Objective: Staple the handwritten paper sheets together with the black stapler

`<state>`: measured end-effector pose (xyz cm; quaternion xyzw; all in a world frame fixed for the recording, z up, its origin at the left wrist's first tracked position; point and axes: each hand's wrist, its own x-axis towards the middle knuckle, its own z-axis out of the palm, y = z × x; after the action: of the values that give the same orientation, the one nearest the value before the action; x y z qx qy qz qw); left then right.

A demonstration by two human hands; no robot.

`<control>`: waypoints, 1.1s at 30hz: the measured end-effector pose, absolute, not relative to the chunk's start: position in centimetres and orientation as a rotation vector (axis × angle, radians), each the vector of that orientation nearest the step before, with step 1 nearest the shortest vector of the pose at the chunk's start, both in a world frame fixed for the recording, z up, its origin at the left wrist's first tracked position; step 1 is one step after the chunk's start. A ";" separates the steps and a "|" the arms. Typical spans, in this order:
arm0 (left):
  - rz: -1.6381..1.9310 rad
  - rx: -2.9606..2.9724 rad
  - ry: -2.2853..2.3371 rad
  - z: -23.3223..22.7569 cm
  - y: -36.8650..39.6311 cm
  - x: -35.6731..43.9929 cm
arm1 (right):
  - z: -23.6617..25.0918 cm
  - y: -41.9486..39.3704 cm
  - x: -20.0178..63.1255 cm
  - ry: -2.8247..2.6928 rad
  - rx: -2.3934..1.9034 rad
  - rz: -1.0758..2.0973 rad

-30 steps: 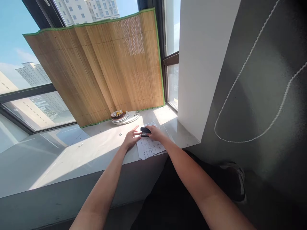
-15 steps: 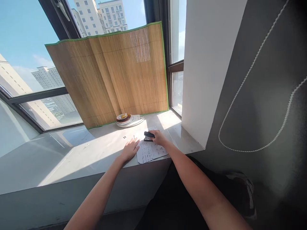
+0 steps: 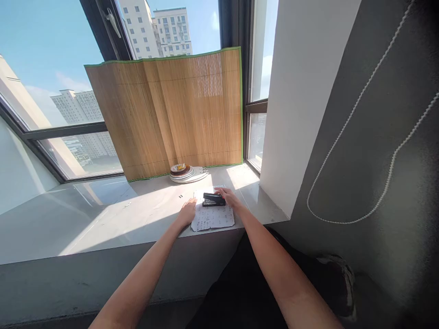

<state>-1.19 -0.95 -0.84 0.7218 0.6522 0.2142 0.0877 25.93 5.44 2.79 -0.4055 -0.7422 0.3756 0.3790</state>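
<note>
Your right hand [image 3: 230, 197] is resting its fingers on the right end of the black stapler [image 3: 213, 199]; you are touching it, but a closed grasp cannot be told. The stapler is lying on the written sheets [image 3: 212, 215], long axis running left to right, so it is extending leftward from that hand. Your left hand [image 3: 188, 213] is lying flat and open on the sheets' left edge. The sheets are sitting near the windowsill's [image 3: 103, 219] front edge, with bare sill stretching left and stacked plates [image 3: 187, 173] well behind.
</note>
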 end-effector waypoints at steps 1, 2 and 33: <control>0.657 2.140 1.935 -0.8 -0.9 -1.1 | 2.6 5.6 26.1 -1.861 -1.106 0.971; 0.676 2.129 1.929 -0.7 -0.8 -1.1 | 2.4 5.8 26.3 -1.840 -1.170 0.958; 1.487 1.795 1.624 -0.6 -1.5 -0.9 | 0.9 4.6 25.3 -1.943 -1.128 0.605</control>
<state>-0.86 -1.48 -0.59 0.6248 0.5651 0.5176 0.1497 25.32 4.64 0.87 -0.4452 -0.7668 0.2388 0.3960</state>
